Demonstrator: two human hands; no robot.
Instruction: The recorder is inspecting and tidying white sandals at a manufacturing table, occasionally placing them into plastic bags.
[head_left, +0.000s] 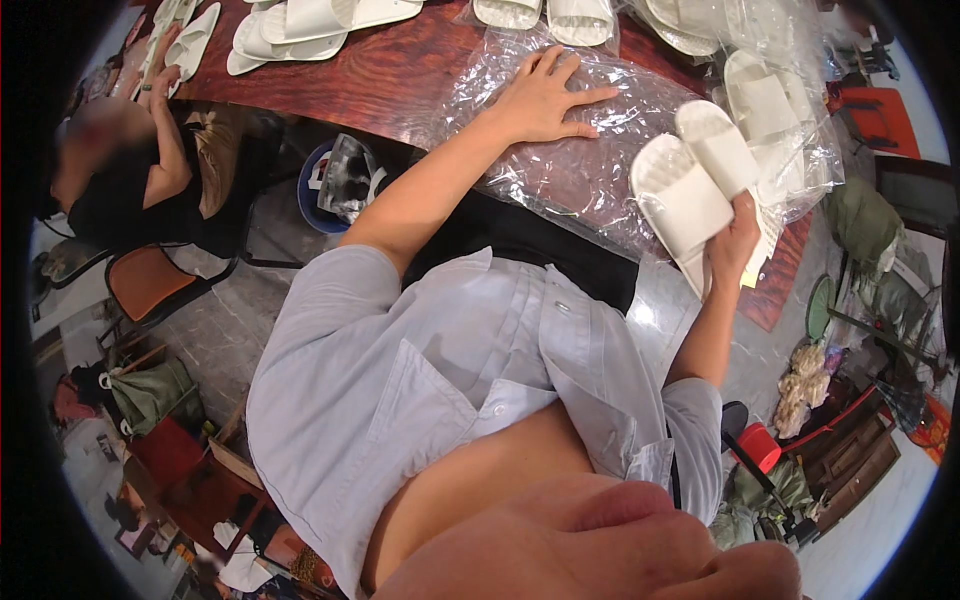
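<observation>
My left hand (545, 103) lies with fingers spread on a sheet of clear plastic bags (560, 175), which covers part of the dark red wooden table (400, 75). In my right hand (735, 240) is a pair of white slippers (685, 195), held side by side near the heel ends. Just beyond them, more white slippers (765, 95) sit in clear plastic at the table's right end. At the far edge stand further white slippers (580, 18), partly wrapped in plastic.
Stacked white slippers (290, 35) lie at the table's far left. A co-worker (130, 170) in a dark top sits there, handling slippers. Below the table edge stands a blue bucket (315, 190) near an orange-seated chair (155, 280). Bags and a red container (760, 447) are on the right.
</observation>
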